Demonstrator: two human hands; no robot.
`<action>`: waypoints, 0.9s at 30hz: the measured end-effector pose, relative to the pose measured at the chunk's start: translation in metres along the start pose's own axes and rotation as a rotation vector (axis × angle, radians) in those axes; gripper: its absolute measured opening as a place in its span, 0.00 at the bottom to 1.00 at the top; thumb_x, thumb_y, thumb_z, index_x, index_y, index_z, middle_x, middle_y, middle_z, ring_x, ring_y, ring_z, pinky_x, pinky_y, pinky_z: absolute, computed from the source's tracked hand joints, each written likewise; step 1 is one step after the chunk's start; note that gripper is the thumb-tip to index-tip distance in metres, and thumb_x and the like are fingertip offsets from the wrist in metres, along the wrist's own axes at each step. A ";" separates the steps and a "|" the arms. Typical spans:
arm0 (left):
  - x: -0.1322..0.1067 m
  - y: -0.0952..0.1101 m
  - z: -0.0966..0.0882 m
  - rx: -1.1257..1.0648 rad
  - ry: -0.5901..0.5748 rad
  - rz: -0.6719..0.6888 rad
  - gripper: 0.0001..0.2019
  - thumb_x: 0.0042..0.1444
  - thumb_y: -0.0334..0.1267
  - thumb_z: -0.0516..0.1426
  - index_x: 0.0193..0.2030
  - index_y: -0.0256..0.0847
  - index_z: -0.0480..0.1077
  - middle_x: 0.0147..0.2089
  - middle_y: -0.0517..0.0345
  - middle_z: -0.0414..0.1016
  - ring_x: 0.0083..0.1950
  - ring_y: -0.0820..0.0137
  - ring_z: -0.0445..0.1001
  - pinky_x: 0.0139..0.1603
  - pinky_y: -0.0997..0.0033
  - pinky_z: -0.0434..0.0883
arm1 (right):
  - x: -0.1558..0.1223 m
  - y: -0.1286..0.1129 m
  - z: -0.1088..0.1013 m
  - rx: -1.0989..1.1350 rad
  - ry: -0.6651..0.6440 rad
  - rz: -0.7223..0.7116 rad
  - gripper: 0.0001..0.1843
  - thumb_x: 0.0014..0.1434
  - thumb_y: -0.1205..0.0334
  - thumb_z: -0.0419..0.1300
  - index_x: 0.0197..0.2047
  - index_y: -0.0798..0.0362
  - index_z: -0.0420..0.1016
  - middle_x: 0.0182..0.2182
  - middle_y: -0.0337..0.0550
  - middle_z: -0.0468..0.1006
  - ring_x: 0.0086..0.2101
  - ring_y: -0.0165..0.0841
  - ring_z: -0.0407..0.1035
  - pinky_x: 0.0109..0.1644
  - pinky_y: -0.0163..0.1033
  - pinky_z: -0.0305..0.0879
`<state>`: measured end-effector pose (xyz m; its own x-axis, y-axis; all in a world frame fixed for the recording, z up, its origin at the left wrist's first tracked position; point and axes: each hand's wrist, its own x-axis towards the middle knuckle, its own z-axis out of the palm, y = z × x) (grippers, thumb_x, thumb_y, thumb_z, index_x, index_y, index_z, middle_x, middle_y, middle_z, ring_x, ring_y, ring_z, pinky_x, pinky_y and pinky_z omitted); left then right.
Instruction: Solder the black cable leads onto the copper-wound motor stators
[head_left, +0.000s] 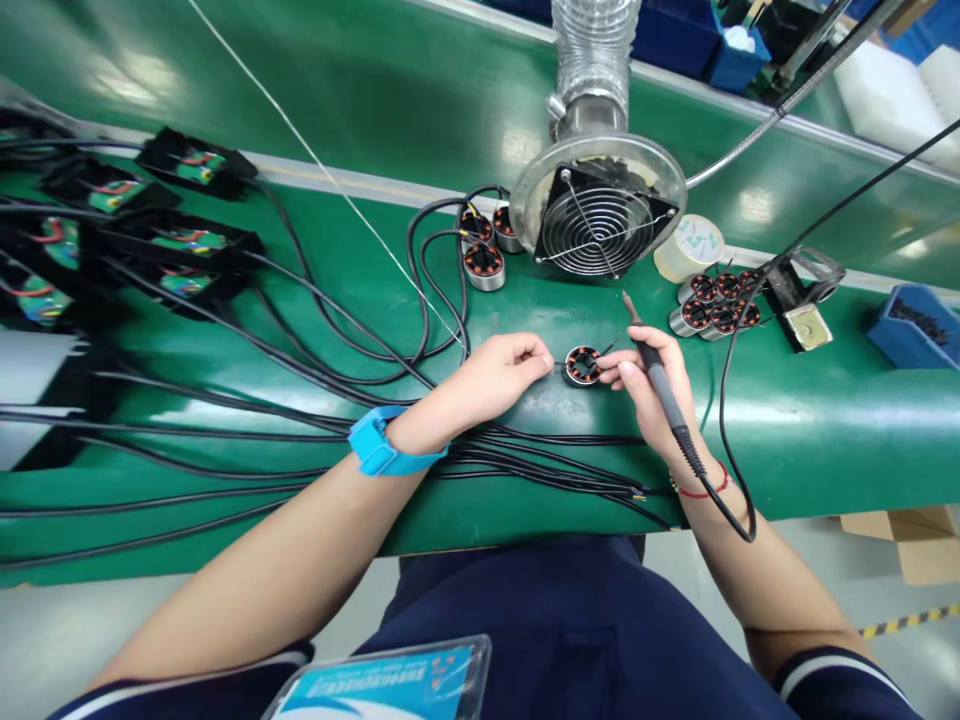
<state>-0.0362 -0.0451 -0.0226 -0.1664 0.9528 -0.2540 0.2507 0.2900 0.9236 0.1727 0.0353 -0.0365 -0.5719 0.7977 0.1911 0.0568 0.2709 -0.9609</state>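
Here the stator point(583, 365) lies between my hands. My left hand point(499, 378) pinches its edge, fingertips pressed together. My right hand point(652, 395), just beside it, is closed around the iron point(660, 385) (tip pointing away). A fan point(598, 225) stands beyond, and cables point(525, 460) run under my wrists.

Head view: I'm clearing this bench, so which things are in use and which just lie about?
In use: stator, pinched at its edge by the left hand; soldering iron in the right hand.
Lying about: spare stators at right, three stators by the extractor fan, tape roll, blue bin, black boxes at left.
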 end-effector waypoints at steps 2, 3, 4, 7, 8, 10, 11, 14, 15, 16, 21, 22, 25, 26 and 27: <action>0.000 -0.001 -0.001 -0.023 -0.029 -0.004 0.11 0.57 0.43 0.57 0.29 0.39 0.72 0.29 0.59 0.73 0.32 0.69 0.67 0.36 0.69 0.62 | 0.002 0.000 0.002 -0.066 -0.014 0.013 0.22 0.67 0.50 0.63 0.59 0.46 0.62 0.35 0.36 0.83 0.32 0.31 0.79 0.38 0.38 0.77; 0.000 -0.001 -0.002 -0.027 -0.034 -0.004 0.11 0.57 0.43 0.57 0.29 0.39 0.72 0.29 0.59 0.74 0.32 0.69 0.67 0.36 0.69 0.62 | 0.003 -0.001 0.004 -0.117 -0.024 0.015 0.22 0.66 0.52 0.63 0.59 0.46 0.62 0.34 0.35 0.81 0.32 0.31 0.78 0.39 0.39 0.76; 0.000 -0.003 -0.002 -0.028 -0.035 -0.001 0.11 0.57 0.44 0.57 0.30 0.39 0.73 0.29 0.58 0.74 0.32 0.69 0.68 0.36 0.69 0.62 | 0.003 -0.001 0.005 -0.176 -0.031 0.010 0.22 0.66 0.55 0.63 0.60 0.46 0.62 0.33 0.33 0.79 0.31 0.31 0.77 0.39 0.39 0.76; 0.001 -0.006 -0.002 -0.016 -0.036 0.008 0.12 0.58 0.45 0.58 0.30 0.39 0.73 0.29 0.58 0.75 0.32 0.68 0.68 0.35 0.69 0.63 | 0.002 -0.003 0.007 -0.345 -0.031 -0.031 0.22 0.65 0.59 0.61 0.61 0.44 0.63 0.34 0.33 0.77 0.30 0.31 0.75 0.40 0.41 0.76; 0.001 -0.007 -0.002 -0.012 -0.040 0.012 0.12 0.58 0.45 0.58 0.30 0.39 0.74 0.30 0.57 0.76 0.32 0.68 0.68 0.35 0.69 0.63 | 0.002 -0.003 0.006 -0.376 -0.015 -0.046 0.23 0.66 0.59 0.62 0.61 0.44 0.63 0.35 0.34 0.78 0.30 0.31 0.74 0.39 0.41 0.76; 0.002 -0.008 -0.003 -0.007 -0.052 0.011 0.12 0.58 0.45 0.58 0.31 0.39 0.74 0.30 0.57 0.76 0.32 0.68 0.68 0.35 0.69 0.63 | 0.002 -0.002 0.003 -0.400 0.064 -0.073 0.25 0.66 0.56 0.63 0.62 0.44 0.61 0.39 0.37 0.79 0.31 0.31 0.74 0.38 0.41 0.77; 0.002 -0.008 -0.003 -0.006 -0.056 0.006 0.12 0.58 0.45 0.58 0.31 0.39 0.74 0.30 0.58 0.76 0.32 0.68 0.68 0.35 0.69 0.63 | 0.002 -0.001 0.001 -0.402 0.119 -0.083 0.25 0.66 0.55 0.63 0.63 0.44 0.60 0.42 0.39 0.79 0.31 0.31 0.74 0.38 0.41 0.77; 0.003 -0.008 -0.004 0.002 -0.059 -0.019 0.11 0.58 0.44 0.58 0.32 0.39 0.75 0.31 0.57 0.76 0.33 0.68 0.68 0.36 0.68 0.64 | 0.007 0.002 -0.003 -0.383 0.228 -0.103 0.22 0.69 0.55 0.60 0.63 0.45 0.60 0.47 0.45 0.80 0.37 0.33 0.77 0.44 0.42 0.78; 0.003 -0.008 -0.004 0.004 -0.060 -0.020 0.11 0.58 0.43 0.58 0.32 0.39 0.75 0.31 0.57 0.76 0.33 0.68 0.68 0.37 0.68 0.64 | 0.009 0.003 -0.002 -0.361 0.219 -0.101 0.20 0.71 0.56 0.59 0.62 0.45 0.60 0.48 0.45 0.81 0.39 0.33 0.78 0.46 0.43 0.79; 0.003 -0.008 -0.005 0.007 -0.060 -0.013 0.11 0.59 0.43 0.58 0.32 0.39 0.75 0.31 0.57 0.76 0.33 0.68 0.68 0.37 0.68 0.63 | 0.010 0.004 -0.001 -0.332 0.195 -0.095 0.18 0.72 0.56 0.57 0.62 0.45 0.61 0.47 0.45 0.82 0.40 0.33 0.79 0.48 0.44 0.79; 0.003 -0.007 -0.007 0.004 -0.076 0.027 0.09 0.58 0.40 0.58 0.30 0.40 0.73 0.29 0.60 0.72 0.32 0.69 0.65 0.36 0.69 0.61 | 0.013 0.008 0.004 -0.185 0.113 -0.038 0.15 0.73 0.51 0.55 0.59 0.46 0.63 0.36 0.39 0.82 0.35 0.33 0.80 0.43 0.42 0.79; 0.003 -0.007 -0.007 -0.009 -0.079 0.025 0.09 0.58 0.40 0.58 0.30 0.40 0.73 0.29 0.60 0.72 0.32 0.69 0.66 0.36 0.69 0.61 | 0.012 0.009 0.004 -0.157 0.094 -0.028 0.17 0.72 0.49 0.57 0.58 0.46 0.64 0.34 0.38 0.82 0.33 0.33 0.79 0.41 0.41 0.79; 0.003 -0.007 -0.007 -0.044 -0.084 0.013 0.09 0.58 0.42 0.58 0.31 0.39 0.74 0.31 0.58 0.74 0.34 0.68 0.67 0.38 0.68 0.63 | 0.013 0.013 0.003 -0.062 0.033 -0.005 0.20 0.70 0.46 0.59 0.59 0.46 0.65 0.31 0.35 0.80 0.30 0.32 0.77 0.36 0.38 0.76; 0.003 -0.007 -0.007 -0.048 -0.087 0.011 0.10 0.58 0.43 0.58 0.32 0.39 0.74 0.32 0.57 0.75 0.35 0.68 0.68 0.39 0.68 0.63 | 0.014 0.013 0.003 -0.033 0.025 -0.007 0.20 0.70 0.46 0.60 0.59 0.46 0.65 0.31 0.35 0.79 0.29 0.31 0.76 0.35 0.38 0.76; 0.003 -0.007 -0.007 -0.049 -0.092 0.010 0.10 0.58 0.43 0.58 0.32 0.39 0.74 0.33 0.57 0.76 0.36 0.67 0.69 0.40 0.68 0.64 | 0.015 0.014 0.003 -0.016 0.027 -0.012 0.20 0.69 0.47 0.61 0.59 0.46 0.65 0.30 0.33 0.77 0.29 0.31 0.75 0.35 0.37 0.75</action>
<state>-0.0447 -0.0453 -0.0277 -0.0750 0.9604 -0.2684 0.2050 0.2783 0.9384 0.1627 0.0492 -0.0478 -0.5506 0.8084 0.2084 0.0628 0.2890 -0.9553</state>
